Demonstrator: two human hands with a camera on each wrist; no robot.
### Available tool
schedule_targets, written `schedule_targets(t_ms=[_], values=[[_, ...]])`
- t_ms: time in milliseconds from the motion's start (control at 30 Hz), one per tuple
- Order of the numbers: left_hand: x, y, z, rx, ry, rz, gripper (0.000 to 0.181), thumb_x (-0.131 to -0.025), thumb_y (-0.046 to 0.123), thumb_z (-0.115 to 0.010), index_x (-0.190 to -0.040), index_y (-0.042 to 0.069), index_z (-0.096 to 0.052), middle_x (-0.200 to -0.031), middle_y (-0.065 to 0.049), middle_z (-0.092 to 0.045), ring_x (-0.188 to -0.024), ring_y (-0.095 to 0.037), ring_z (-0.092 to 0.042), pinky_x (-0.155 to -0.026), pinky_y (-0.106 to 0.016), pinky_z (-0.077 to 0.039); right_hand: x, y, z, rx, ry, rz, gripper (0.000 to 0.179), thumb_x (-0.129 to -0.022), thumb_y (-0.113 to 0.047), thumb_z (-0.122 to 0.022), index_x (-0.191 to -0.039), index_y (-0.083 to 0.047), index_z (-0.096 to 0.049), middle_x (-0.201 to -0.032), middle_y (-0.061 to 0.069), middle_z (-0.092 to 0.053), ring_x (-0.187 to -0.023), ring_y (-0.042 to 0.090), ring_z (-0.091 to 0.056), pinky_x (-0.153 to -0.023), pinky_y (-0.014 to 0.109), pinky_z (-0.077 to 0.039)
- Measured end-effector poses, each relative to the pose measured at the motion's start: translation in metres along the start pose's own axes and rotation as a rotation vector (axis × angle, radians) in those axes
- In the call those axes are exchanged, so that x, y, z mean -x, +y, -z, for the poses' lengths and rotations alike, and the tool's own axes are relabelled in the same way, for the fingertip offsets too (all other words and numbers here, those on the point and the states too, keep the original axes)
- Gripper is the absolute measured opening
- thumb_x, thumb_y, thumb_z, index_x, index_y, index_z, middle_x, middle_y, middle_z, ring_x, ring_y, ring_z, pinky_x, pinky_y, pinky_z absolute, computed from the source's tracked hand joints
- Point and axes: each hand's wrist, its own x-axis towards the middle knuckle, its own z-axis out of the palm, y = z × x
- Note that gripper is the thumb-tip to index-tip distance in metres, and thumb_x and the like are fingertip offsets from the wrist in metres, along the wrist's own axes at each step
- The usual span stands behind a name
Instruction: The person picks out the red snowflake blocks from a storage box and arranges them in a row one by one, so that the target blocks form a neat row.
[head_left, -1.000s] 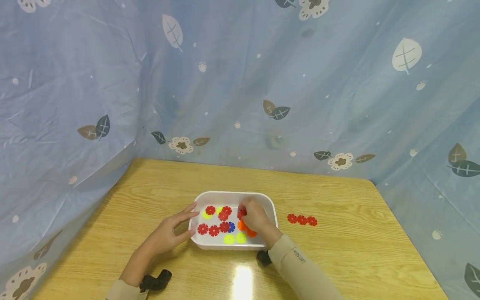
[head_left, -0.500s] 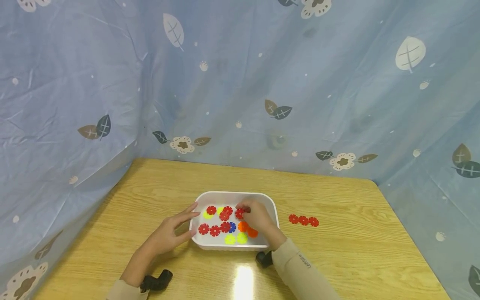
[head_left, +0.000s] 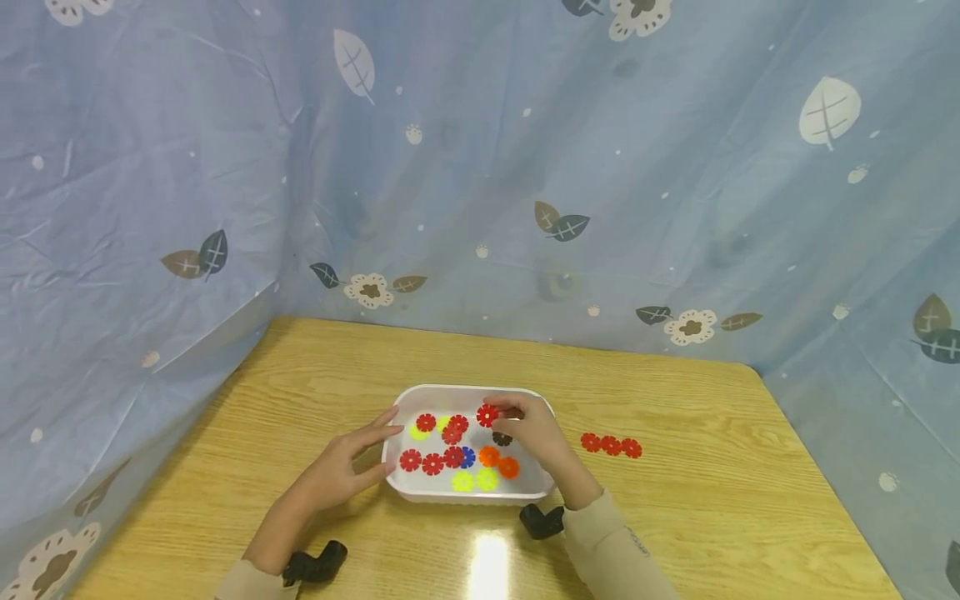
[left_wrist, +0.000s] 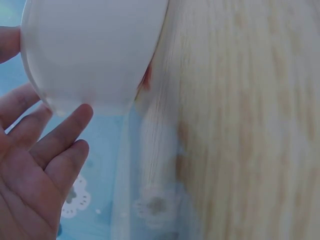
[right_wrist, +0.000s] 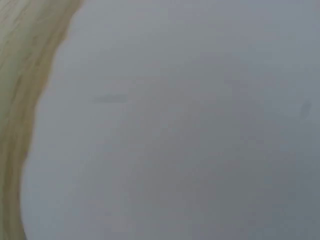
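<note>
A white plastic tray (head_left: 397,493) holds several notched snowflake discs: red discs (head_left: 432,464), yellow discs (head_left: 462,481), orange discs (head_left: 508,467), a blue disc (head_left: 468,457) and a dark disc (head_left: 502,438). My right hand (head_left: 536,430) pinches a red snowflake disc (head_left: 487,415) over the tray's right half. At the tray's left end my left hand (head_left: 339,468) touches the rim with spread fingers. The left wrist view shows that hand's fingertips (left_wrist: 82,116) against the tray's outer wall (left_wrist: 95,55). Only the blurred tray wall (right_wrist: 175,130) fills most of the right wrist view.
Three red discs (head_left: 611,445) lie in a touching row on the wooden table (head_left: 697,483), right of the tray. Blue patterned cloth (head_left: 465,183) hangs behind the table and along both sides. Black wrist devices (head_left: 542,522) sit at both wrists.
My right hand has drawn a red disc up off the tray's contents and shifted slightly right. The dark disc and orange discs have come into clearer view. My left hand stays at the rim.
</note>
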Motion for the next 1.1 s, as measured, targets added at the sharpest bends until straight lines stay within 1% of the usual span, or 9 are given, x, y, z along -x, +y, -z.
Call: schedule_targets(t_ms=[100,233,433,533,667,800,867,967,1100], values=[[0.0,0.0,-0.001,0.005,0.0,0.005,0.048,-0.088,0.021,-0.067,-0.133,0.011,-0.055,-0.153,-0.006,-0.034,-0.136,-0.029,-0.038,-0.105,-0.054,-0.038,0.007,-0.003,0.011,-0.031,0.021,-0.026,0.036,-0.084,0.0,-0.065,-0.12,-0.001,-0.064,-0.109,0.011,-0.066,-0.094,0.017,-0.06,-0.078,0.023,-0.052],[0.001,-0.001,-0.001,0.007,-0.003,0.009,0.048,-0.088,0.021,-0.067,-0.134,0.011,-0.055,-0.153,-0.005,-0.033,-0.136,-0.028,-0.038,-0.105,-0.054,-0.038,0.017,-0.002,0.027,-0.071,0.074,-0.055,0.036,-0.083,-0.002,-0.067,-0.12,-0.003,-0.064,-0.114,0.011,-0.065,-0.097,0.016,-0.057,-0.08,0.019,-0.051],[0.0,0.0,-0.001,0.001,-0.003,0.017,0.048,-0.088,0.024,-0.067,-0.134,0.012,-0.055,-0.153,-0.004,-0.034,-0.136,-0.029,-0.038,-0.105,-0.053,-0.038,0.028,0.01,0.055,-0.165,0.161,-0.086,0.04,-0.083,0.0,-0.068,-0.122,0.0,-0.062,-0.118,0.013,-0.063,-0.097,0.013,-0.057,-0.079,0.015,-0.052],[0.0,0.0,0.0,0.002,0.002,0.015,0.048,-0.088,0.023,-0.067,-0.133,0.012,-0.055,-0.153,-0.004,-0.034,-0.136,-0.029,-0.038,-0.105,-0.053,-0.038,0.031,0.018,0.068,-0.201,0.196,-0.083,0.042,-0.083,0.001,-0.067,-0.124,0.004,-0.059,-0.109,0.006,-0.065,-0.094,0.009,-0.059,-0.077,0.014,-0.052],[0.0,0.0,-0.001,0.0,0.0,0.007,0.048,-0.088,0.022,-0.067,-0.133,0.011,-0.055,-0.153,-0.005,-0.034,-0.136,-0.029,-0.038,-0.105,-0.053,-0.038,0.041,0.03,0.087,-0.246,0.235,-0.098,0.045,-0.085,-0.002,-0.066,-0.128,0.006,-0.054,-0.1,-0.01,-0.063,-0.094,0.005,-0.057,-0.075,0.014,-0.052],[0.001,0.0,-0.003,0.011,-0.005,0.01,0.048,-0.088,0.022,-0.067,-0.133,0.01,-0.055,-0.153,-0.006,-0.034,-0.136,-0.031,-0.038,-0.104,-0.054,-0.039,0.055,0.042,0.104,-0.341,0.273,-0.125,0.042,-0.087,-0.002,-0.064,-0.128,0.002,-0.054,-0.099,-0.013,-0.061,-0.095,0.003,-0.055,-0.078,0.015,-0.053],[0.001,0.001,-0.004,0.018,-0.007,0.015,0.048,-0.088,0.022,-0.067,-0.133,0.011,-0.055,-0.153,-0.005,-0.034,-0.136,-0.031,-0.037,-0.104,-0.054,-0.039,0.061,0.048,0.112,-0.399,0.295,-0.117,0.037,-0.088,0.0,-0.062,-0.124,-0.002,-0.059,-0.099,-0.012,-0.061,-0.094,0.002,-0.056,-0.079,0.015,-0.053],[0.002,0.001,-0.003,0.013,-0.004,0.017,0.048,-0.088,0.022,-0.067,-0.133,0.011,-0.055,-0.153,-0.005,-0.034,-0.136,-0.03,-0.037,-0.104,-0.054,-0.039,0.068,0.055,0.125,-0.465,0.325,-0.08,0.031,-0.089,0.003,-0.059,-0.117,-0.009,-0.064,-0.097,-0.011,-0.061,-0.089,0.0,-0.058,-0.079,0.014,-0.054],[0.001,0.001,-0.002,-0.002,-0.001,0.025,0.048,-0.088,0.022,-0.067,-0.134,0.012,-0.055,-0.153,-0.004,-0.033,-0.136,-0.029,-0.037,-0.105,-0.054,-0.039,0.076,0.064,0.141,-0.52,0.375,-0.048,0.029,-0.09,0.001,-0.06,-0.114,-0.013,-0.068,-0.097,-0.01,-0.063,-0.087,0.001,-0.062,-0.079,0.014,-0.054]])
